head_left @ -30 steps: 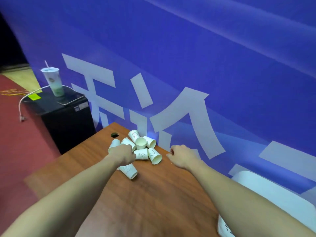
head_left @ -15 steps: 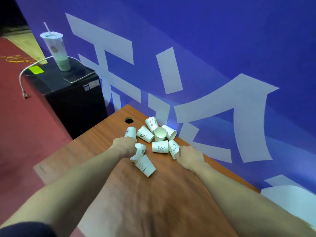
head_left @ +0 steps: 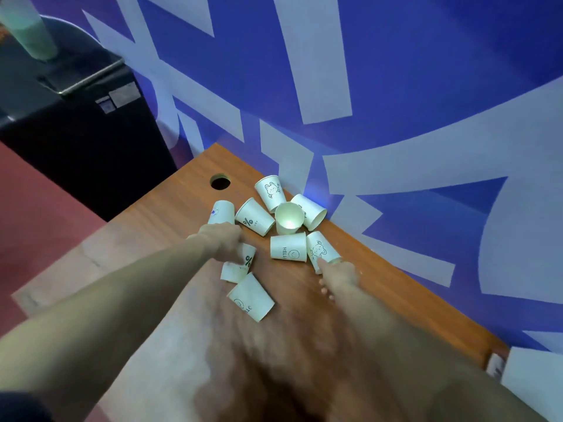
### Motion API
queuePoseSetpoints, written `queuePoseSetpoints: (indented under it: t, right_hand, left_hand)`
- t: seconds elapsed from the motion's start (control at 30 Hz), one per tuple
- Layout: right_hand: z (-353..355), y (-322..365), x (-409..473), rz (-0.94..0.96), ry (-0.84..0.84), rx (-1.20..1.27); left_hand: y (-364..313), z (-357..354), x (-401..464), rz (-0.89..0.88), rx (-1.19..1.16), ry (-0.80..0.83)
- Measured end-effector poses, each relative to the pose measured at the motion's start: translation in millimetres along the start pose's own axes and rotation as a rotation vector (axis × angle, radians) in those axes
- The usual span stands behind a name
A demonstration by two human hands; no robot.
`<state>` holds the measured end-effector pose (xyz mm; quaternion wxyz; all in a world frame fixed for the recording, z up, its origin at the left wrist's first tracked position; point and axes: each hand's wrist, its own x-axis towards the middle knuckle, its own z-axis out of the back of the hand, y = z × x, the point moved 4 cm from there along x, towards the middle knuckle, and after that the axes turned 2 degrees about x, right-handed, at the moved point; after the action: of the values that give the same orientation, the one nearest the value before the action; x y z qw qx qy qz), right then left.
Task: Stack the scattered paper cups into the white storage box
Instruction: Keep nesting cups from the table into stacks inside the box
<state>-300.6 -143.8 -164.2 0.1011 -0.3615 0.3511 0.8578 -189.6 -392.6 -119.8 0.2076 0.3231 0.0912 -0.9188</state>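
Left hand [head_left: 224, 242] curled over the percent-marked cup [head_left: 240, 264], seemingly gripping it; right hand [head_left: 338, 274] touching the bear cup [head_left: 320, 251], grip unclear. Remaining cups [head_left: 288, 222] scattered on the bench [head_left: 182, 208] just beyond both hands. White box [head_left: 533, 382] well right of the right hand, likely that hand's reach.

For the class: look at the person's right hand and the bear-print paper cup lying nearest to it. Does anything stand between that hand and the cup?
Nothing visible does. The right hand is already at the bear-print cup, its fingers at the cup's near side. The HELLO cup lies beside it on the left, not between them.
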Motion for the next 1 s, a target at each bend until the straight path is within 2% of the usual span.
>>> queuePoseSetpoints:
  t: [0.1, 0.27, 0.4, 0.5, 0.73, 1.0]
  right_hand:
    - [0.0, 3.7, -3.7, -0.065, 0.067, 0.081]
    - [0.0, -3.0, -0.3, -0.118, -0.028, 0.307]
    - [11.5, -5.0, -7.5, -0.091, -0.081, 0.283]
    - [26.2, -6.7, -22.9, -0.016, -0.127, 0.181]
    - [60.3, 0.5, -92.2, 0.242, -0.189, -0.251]
    - [96.6, -15.5, -182.1, 0.49, -0.339, -0.586]
  left_hand:
    - [5.5, -2.4, 10.4, -0.011, -0.013, 0.022]
    - [5.9, -0.5, 11.8, -0.009, -0.048, 0.017]
    - [-0.8, 5.7, 1.7, -0.003, -0.033, -0.008]
    - [-6.6, 12.3, -14.3, 0.004, -0.006, -0.061]
    - [-23.9, 30.2, -70.6, 0.004, 0.061, -0.285]
    - [-85.7, 28.4, -139.5, -0.159, 0.15, -0.375]
